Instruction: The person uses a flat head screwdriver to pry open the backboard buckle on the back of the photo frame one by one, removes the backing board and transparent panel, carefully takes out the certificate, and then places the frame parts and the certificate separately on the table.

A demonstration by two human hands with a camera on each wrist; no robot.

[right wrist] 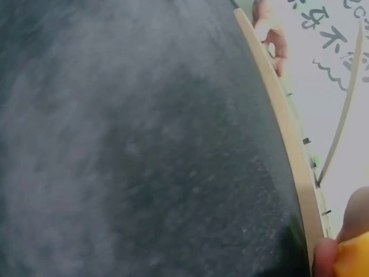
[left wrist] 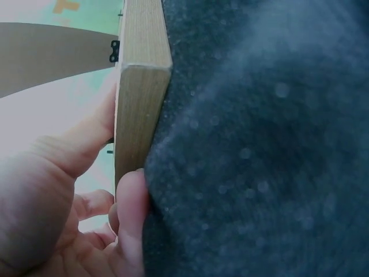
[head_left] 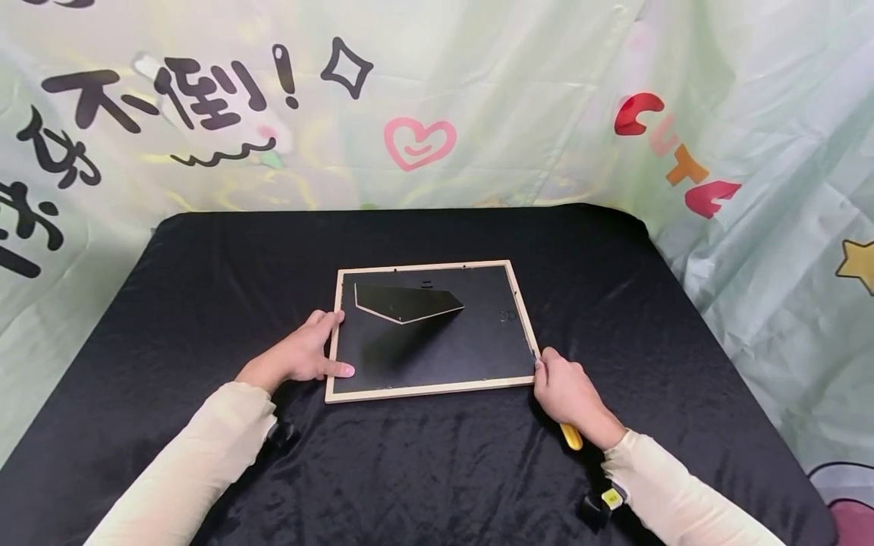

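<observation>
A picture frame (head_left: 437, 392) with a pale wood border lies back side up, its black backing board (head_left: 471, 349) showing. From that board an easel stand (head_left: 410, 303) is folded partly outward. At the frame's left side my left hand (head_left: 303, 353) grips the wooden border, thumb on the backing and fingers at the outer edge. My right hand (head_left: 567, 387) is at the near right corner, holding a tool by its yellow handle (head_left: 571, 437). A metal tip shows by the border there; the tool's exact kind is hidden by the hand.
Black cloth (head_left: 423, 470) covers the table under and around the frame. Small dark metal tabs (right wrist: 307, 141) stand along the border's inner edge. A printed fabric backdrop (head_left: 505, 98) hangs behind the table and along its sides.
</observation>
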